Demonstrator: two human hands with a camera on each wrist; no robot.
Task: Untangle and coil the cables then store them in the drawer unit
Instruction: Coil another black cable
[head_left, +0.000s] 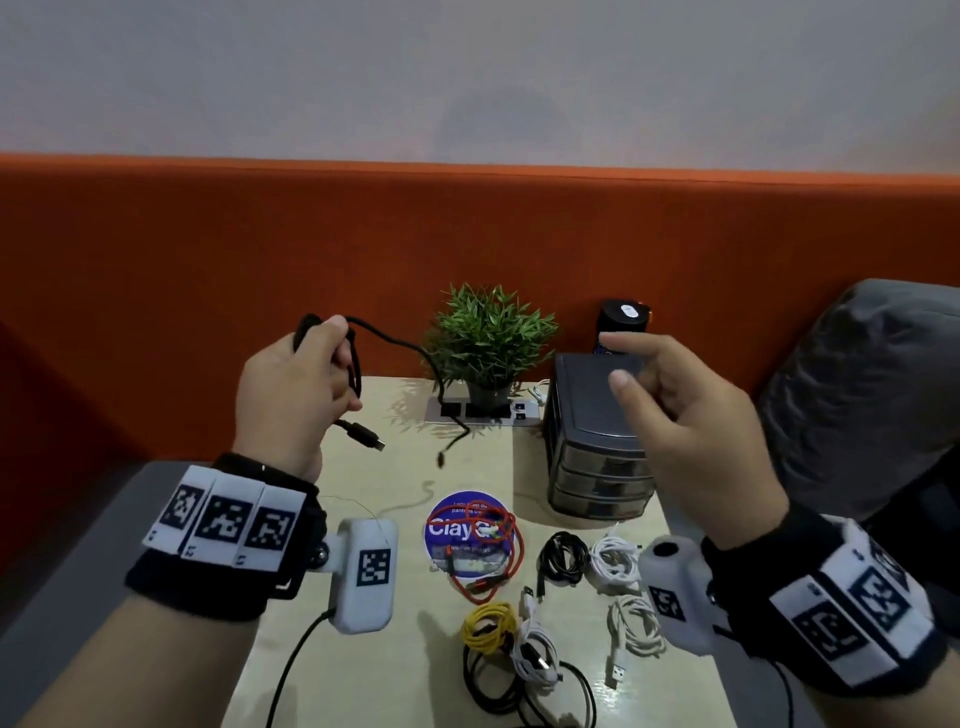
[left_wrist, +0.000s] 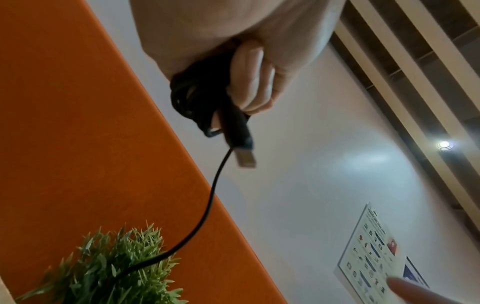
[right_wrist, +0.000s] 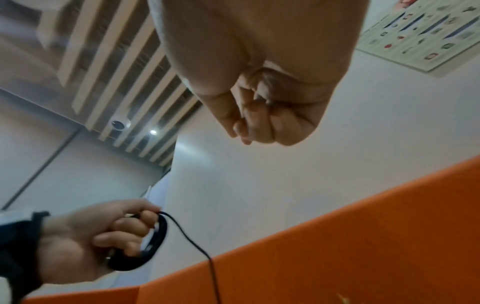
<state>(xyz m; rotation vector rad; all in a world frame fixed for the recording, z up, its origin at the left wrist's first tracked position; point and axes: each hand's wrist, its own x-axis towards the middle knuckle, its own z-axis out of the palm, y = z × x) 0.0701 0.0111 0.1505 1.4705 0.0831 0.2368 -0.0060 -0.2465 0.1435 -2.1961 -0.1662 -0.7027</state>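
Observation:
My left hand (head_left: 306, 374) is raised over the table's left side and grips a partly wound black cable (head_left: 354, 358). Its USB plug (head_left: 363, 434) sticks out below the fist, and the loose tail (head_left: 441, 460) hangs down in front of the plant. In the left wrist view the fingers (left_wrist: 249, 82) curl round the black loops (left_wrist: 197, 92). My right hand (head_left: 675, 410) hovers above the grey drawer unit (head_left: 592, 441) with thumb and forefinger out, holding nothing. On the table lie red (head_left: 498, 551), black (head_left: 563, 558), white (head_left: 615, 561) and yellow (head_left: 488, 626) cables.
A potted plant (head_left: 488, 343) and a socket panel (head_left: 483, 410) stand at the table's back edge, and a black cylinder (head_left: 623, 319) is behind the drawer unit. A round blue sticker (head_left: 457, 525) lies under the red cable. An orange partition (head_left: 208, 260) backs the table. A grey cushion (head_left: 857, 389) is on the right.

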